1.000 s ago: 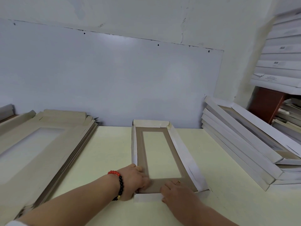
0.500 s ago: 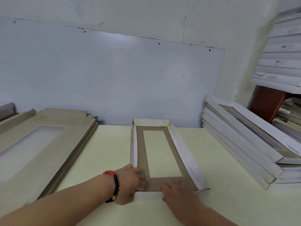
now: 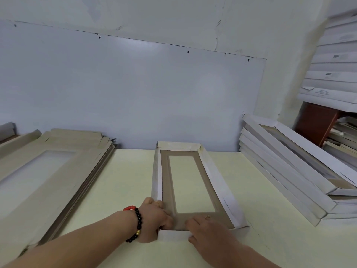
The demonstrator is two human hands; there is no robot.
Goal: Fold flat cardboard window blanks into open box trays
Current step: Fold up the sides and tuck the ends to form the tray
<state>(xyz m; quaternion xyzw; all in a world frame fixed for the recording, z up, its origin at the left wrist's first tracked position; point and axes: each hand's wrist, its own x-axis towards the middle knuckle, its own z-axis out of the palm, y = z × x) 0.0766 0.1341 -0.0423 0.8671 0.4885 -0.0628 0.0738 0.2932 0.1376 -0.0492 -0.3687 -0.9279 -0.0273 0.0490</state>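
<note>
Both hands at the near end of a long brown cardboard tray with white folded walls and a rectangular window cut in its floor (image 3: 193, 182), flat on the pale yellow-green tabletop (image 3: 123, 182) and stretching away from the fingers toward the wall. Left hand (image 3: 154, 221), wrist ringed by a red and black bead bracelet (image 3: 135, 223), curled over the near-left corner, fingers bent inside and pressing the brown floor, seemingly to pin the corner tab while the end wall is tucked. Right hand (image 3: 204, 229) bent over the white near end flap (image 3: 172, 235), fingers inside on the brown floor, thumb outside against the flap, apparently clamping the fold so it stays upright. Far end wall and both long walls already raised; near end probably the last fold.

Well left of the left hand, a stack of flat beige window blanks (image 3: 48, 171), within reach as supply. Right of the right hand, a leaning pile of finished white trays (image 3: 289, 167), likely the destination.
</note>
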